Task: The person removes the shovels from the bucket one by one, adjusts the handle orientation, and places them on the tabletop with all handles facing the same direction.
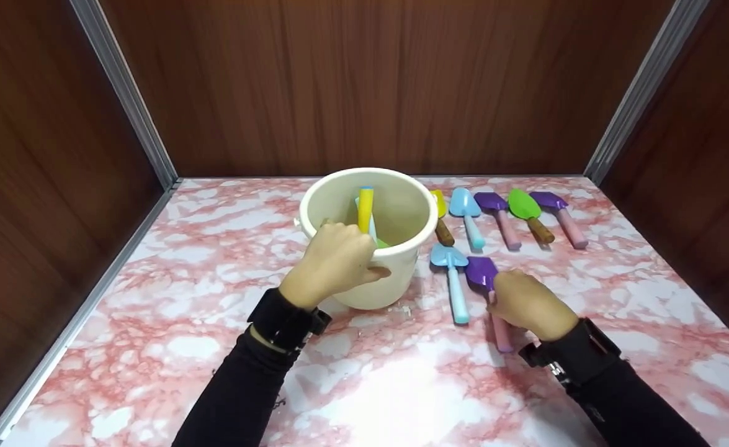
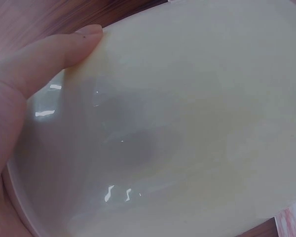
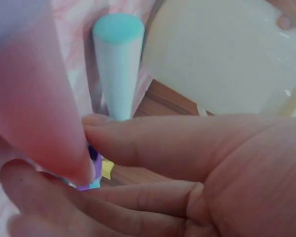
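My left hand [image 1: 338, 257] grips the near rim of a white bucket [image 1: 380, 287], fingers over the edge and thumb against the outer wall. The left wrist view shows that thumb on the bucket's side [image 2: 187, 113]. Inside the bucket stand a yellow handle [image 1: 365, 208] and a light blue one, with a bit of green below. On the table, my right hand [image 1: 533, 304] holds a purple trowel [image 1: 481, 273] by its pink handle. Up close in the right wrist view, thumb and fingers lie either side of that handle [image 3: 37, 94]. Left of it lies a light blue trowel [image 1: 456, 290].
Behind, a row of trowels lies on the marbled table [image 1: 184, 347]: yellow [image 1: 443, 230], light blue [image 1: 465, 203], purple [image 1: 491, 201], green [image 1: 523, 203] and another purple [image 1: 548, 200]. Brown wood panels [image 1: 364, 87] wall in the back and both sides.
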Demonstrator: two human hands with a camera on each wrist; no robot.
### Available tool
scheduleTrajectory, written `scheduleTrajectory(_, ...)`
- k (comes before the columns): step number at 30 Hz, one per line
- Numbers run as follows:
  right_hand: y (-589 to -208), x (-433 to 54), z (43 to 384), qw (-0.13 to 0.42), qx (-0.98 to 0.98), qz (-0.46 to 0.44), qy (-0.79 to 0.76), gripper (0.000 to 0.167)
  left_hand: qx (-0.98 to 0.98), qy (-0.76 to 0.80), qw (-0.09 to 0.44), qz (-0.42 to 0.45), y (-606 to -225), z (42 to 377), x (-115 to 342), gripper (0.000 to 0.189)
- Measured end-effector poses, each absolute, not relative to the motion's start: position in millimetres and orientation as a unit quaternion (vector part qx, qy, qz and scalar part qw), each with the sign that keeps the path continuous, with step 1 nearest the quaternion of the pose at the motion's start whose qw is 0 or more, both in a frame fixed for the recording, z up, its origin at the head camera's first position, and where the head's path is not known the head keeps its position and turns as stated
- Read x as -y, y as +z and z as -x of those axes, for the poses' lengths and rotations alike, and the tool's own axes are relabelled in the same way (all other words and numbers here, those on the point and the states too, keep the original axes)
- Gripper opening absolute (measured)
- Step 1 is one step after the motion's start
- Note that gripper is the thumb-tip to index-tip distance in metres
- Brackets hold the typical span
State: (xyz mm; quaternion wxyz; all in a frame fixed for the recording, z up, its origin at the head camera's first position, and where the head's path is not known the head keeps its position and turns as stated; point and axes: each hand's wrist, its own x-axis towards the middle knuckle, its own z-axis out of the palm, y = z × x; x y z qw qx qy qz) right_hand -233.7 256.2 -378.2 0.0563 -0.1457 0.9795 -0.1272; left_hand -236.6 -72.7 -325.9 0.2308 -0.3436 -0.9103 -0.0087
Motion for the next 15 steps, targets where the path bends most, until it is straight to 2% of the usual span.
scheduleTrajectory(4,-380.9,-255.1,235.9,0.053,-0.979,0.150,-0.126,0.011,0.911,-0.012,0.228,0.344,-326.1,236.6,73.0,0.052)
scheduleTrajectory(15,-385.8,-259.6,243.2,0.028,-0.981,0.138,-0.133,0.017,0.914,-0.018,0.219,0.342,-324.9,236.2,73.4,0.052)
